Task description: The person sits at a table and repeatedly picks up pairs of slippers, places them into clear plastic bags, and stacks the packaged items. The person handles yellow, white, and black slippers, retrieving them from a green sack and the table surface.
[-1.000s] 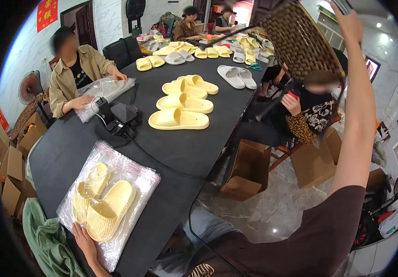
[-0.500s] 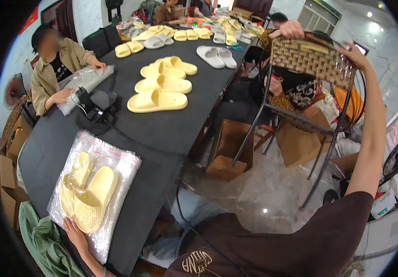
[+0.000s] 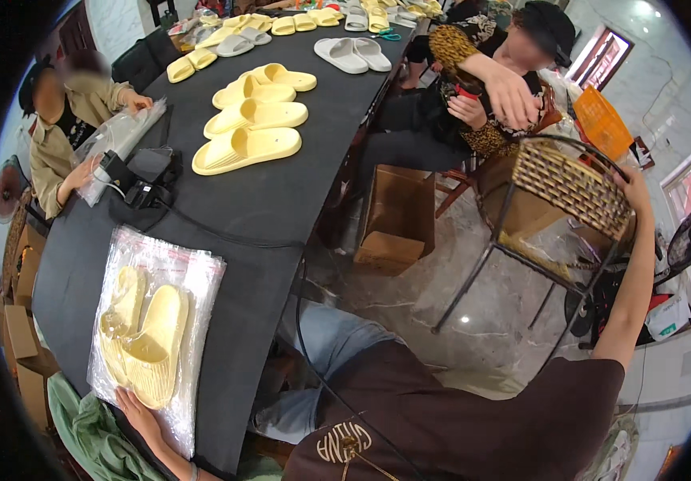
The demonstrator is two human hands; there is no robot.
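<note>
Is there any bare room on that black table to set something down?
Yes: the black table is bare between the row of four yellow slippers and the bagged pair, though a cable crosses there. A narrower strip runs from the bag to the table's right edge. The far end is crowded with more slippers.
</note>
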